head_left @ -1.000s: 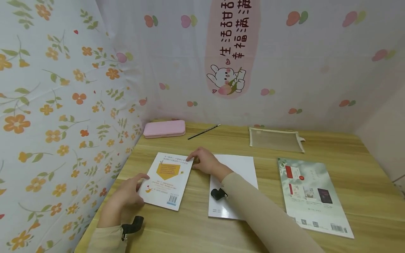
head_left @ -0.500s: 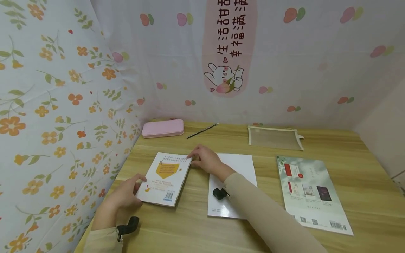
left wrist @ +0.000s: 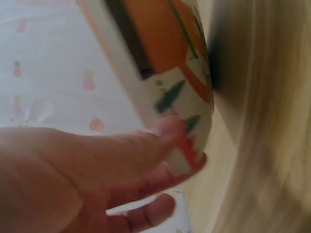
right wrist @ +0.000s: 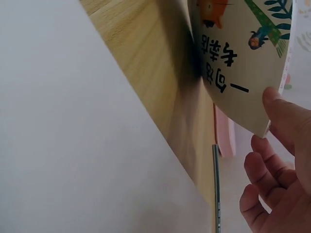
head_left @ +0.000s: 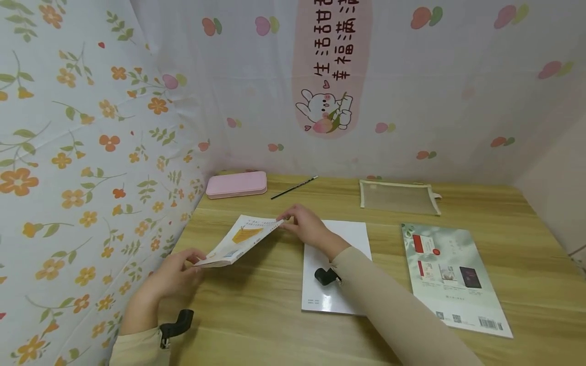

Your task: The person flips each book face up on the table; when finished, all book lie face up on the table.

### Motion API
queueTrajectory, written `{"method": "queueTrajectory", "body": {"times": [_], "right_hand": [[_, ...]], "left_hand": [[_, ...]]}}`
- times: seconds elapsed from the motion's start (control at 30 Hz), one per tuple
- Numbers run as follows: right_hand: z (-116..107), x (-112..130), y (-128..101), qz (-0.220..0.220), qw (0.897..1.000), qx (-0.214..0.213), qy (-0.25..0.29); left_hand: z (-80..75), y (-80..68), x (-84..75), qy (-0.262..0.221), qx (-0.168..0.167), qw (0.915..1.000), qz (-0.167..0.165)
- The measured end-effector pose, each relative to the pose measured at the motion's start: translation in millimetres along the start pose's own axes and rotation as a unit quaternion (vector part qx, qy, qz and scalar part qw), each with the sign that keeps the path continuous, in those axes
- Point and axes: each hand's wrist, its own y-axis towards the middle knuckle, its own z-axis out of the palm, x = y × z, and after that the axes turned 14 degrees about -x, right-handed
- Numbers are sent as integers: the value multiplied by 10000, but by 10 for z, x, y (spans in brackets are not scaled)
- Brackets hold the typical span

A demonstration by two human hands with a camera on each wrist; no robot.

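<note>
Head view: patterned fabric (head_left: 403, 86) backed a wood-grain worktop (head_left: 256, 325) bearing a white booklet (head_left: 316, 297). Over its left part, a book (head_left: 242, 240) was held tilted, right side raised. The right hand (head_left: 311, 230), its forearm (head_left: 389, 305) crossing the booklet, pinched the far-right corner; the left hand (head_left: 169, 277) pinched the near-left corner. Fabric lettering (head_left: 322, 67) included "生活" and "幸福".

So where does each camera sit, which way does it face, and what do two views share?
Head: worn on the head, facing forward and down at the brown wooden table; body shown: left grip, right grip, beige cloth sleeves.
Left wrist: worn there, facing the white rectangular paper book; body shown: left grip.
Right wrist: worn there, facing the book past a flat white paper booklet; body shown: right grip.
Shared: both wrist views show the book's illustrated underside, hidden in the head view.
</note>
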Motion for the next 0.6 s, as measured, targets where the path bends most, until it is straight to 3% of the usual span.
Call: {"method": "queueTrajectory", "body": {"times": [0.37,0.6], "right_hand": [[-121,50,-9,124,9987,-191,449],[-176,104,-12,179,9967,-388,688]], "left_hand": [[-90,50,-118,262,-1261,9914,-227],[-132,82,-164,89,-1931,9811,-54]]}}
